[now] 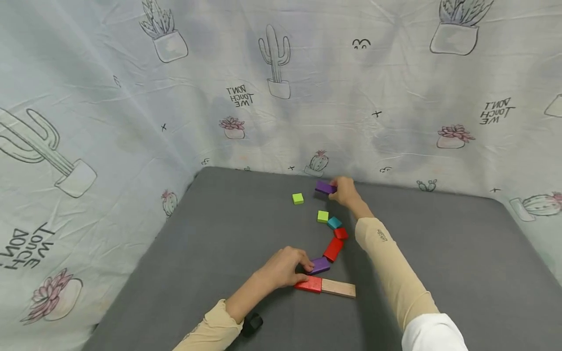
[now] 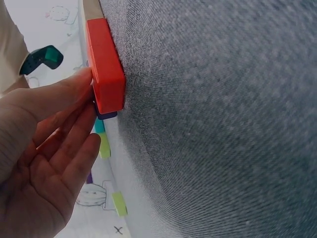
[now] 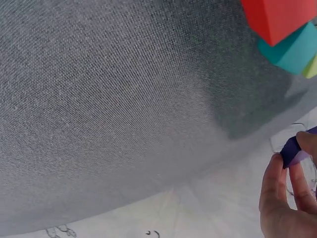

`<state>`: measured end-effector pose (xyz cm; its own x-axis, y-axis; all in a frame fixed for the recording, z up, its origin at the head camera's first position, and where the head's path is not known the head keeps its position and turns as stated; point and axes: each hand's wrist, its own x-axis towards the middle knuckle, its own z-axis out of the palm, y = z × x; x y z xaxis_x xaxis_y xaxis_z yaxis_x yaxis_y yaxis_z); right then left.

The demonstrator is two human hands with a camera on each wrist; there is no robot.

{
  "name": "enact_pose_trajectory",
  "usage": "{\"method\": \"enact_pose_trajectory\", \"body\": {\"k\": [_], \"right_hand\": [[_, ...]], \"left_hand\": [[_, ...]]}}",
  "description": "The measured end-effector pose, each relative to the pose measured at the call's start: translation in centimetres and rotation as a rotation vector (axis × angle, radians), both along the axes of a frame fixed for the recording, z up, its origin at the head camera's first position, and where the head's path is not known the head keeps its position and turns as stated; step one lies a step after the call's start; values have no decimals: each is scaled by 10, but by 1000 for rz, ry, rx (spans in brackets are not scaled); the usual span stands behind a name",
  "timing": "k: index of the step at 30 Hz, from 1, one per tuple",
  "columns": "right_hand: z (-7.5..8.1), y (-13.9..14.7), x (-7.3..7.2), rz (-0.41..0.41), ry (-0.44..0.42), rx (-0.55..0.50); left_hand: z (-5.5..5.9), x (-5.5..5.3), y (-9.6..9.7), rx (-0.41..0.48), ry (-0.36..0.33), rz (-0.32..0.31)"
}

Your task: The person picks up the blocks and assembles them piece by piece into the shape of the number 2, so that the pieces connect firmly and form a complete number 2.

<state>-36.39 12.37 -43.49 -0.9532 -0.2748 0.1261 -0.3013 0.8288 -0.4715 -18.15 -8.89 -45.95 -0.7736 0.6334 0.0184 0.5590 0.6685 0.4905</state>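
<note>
My right hand (image 1: 346, 191) pinches one end of a purple block (image 1: 325, 187) near the far edge of the table. The right wrist view shows this purple block (image 3: 291, 151) between thumb and fingertips. My left hand (image 1: 286, 267) rests by the near blocks, its thumb touching a red block (image 1: 309, 284) and its fingers reaching the left end of another purple block (image 1: 320, 265). In the left wrist view the thumb lies against the side of the red block (image 2: 106, 69), with the fingers loosely extended. A plain wooden block (image 1: 338, 287) adjoins the red one end to end.
Curving away from the near purple block are a longer red block (image 1: 333, 249), a smaller red block (image 1: 341, 233), a teal block (image 1: 334, 223) and a lime block (image 1: 322, 216). Another lime block (image 1: 298, 198) lies apart, farther back. Patterned cloth (image 1: 281, 122) hangs behind the grey table (image 1: 439, 253).
</note>
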Motion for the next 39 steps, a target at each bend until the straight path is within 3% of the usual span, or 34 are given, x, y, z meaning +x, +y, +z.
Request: {"method": "enact_pose_trajectory", "body": {"k": [5, 10, 17, 28, 35, 39], "right_hand": [[6, -1, 5, 48, 74, -44], [9, -3, 13, 103, 92, -94], [12, -14, 24, 213, 135, -52], [18, -36, 43, 293, 58, 2], [20, -42, 51, 435, 111, 8], [20, -42, 53, 491, 91, 53]], "left_hand": [[1, 0, -1, 1, 7, -4], [1, 0, 0, -6, -3, -3], [-1, 0, -1, -14, 0, -5], [0, 1, 0, -11, -21, 2], [0, -1, -1, -13, -20, 3], [0, -1, -1, -20, -14, -1]]}}
